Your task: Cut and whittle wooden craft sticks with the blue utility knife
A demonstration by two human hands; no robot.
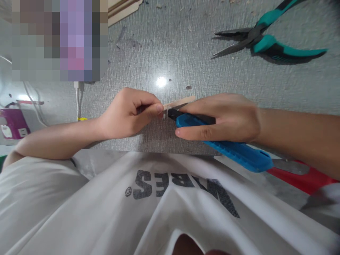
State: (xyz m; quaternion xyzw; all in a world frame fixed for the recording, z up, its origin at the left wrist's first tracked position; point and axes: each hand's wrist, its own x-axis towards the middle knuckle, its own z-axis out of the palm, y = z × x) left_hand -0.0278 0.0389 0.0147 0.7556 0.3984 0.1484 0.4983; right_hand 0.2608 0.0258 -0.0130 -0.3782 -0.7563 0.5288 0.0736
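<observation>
My left hand (127, 113) is closed in a pinch on one end of a thin wooden stick (180, 102) that lies just above the grey textured table. My right hand (220, 118) grips a blue utility knife (233, 150). The knife's black front end (172, 113) sits against the stick, right beside my left fingertips. The blue handle runs back under my right palm toward the lower right.
Teal-handled long-nose pliers (262, 42) lie open at the far right of the grey table (164, 46). Flat wooden pieces (122, 10) lie at the top edge. A white cable (78, 95) and a purple box (13, 122) are at the left, something red (297, 177) at the lower right.
</observation>
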